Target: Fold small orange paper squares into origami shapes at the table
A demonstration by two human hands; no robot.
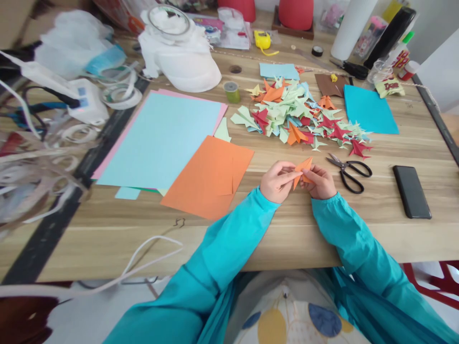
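Observation:
Both my hands hold a small folded piece of orange paper (304, 165) just above the tabletop. My left hand (278, 180) pinches it from the left, with fingers closed on its edge. From the other side my right hand (322, 182) grips it between thumb and fingers. Beyond the hands lies a heap of folded paper planes (287, 112) in green, red, orange and blue. A pair of black-handled scissors (349, 171) rests partly spread to the right of my right hand. Orange paper sheets (204, 184) lie left of my left hand.
Light blue paper (161, 138) tops a stack at the left. A black phone (411, 192) lies at the right, with bright blue paper (369, 110) behind it. Cables and a power strip (86, 100) crowd the far left. A green roll (231, 92) stands near the heap.

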